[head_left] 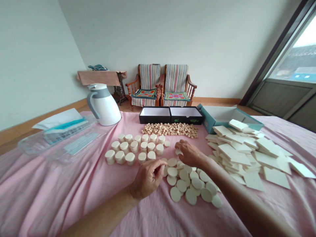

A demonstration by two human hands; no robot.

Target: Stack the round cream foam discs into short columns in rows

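My left hand (149, 177) is curled at the left edge of a loose heap of pale round wooden discs (191, 196), thumb and forefinger pinched together. Whether a disc sits in that pinch is hidden. Beyond the heap, my right hand (189, 153) has its fingers bent down over one round disc (179, 152), gripping it close to the cloth. Short stacks of the same discs (130, 157) stand in rows to the left. A low disc (167, 144) lies at the right end of those rows.
Small wooden beads (170, 129) are spread before black open boxes (155, 115). Square pale tiles (234, 153) pile up by a teal box (209, 120) at right. A white-grey jug (106, 107) and clear plastic packaging (64, 138) stand left on the pink cloth (98, 187).
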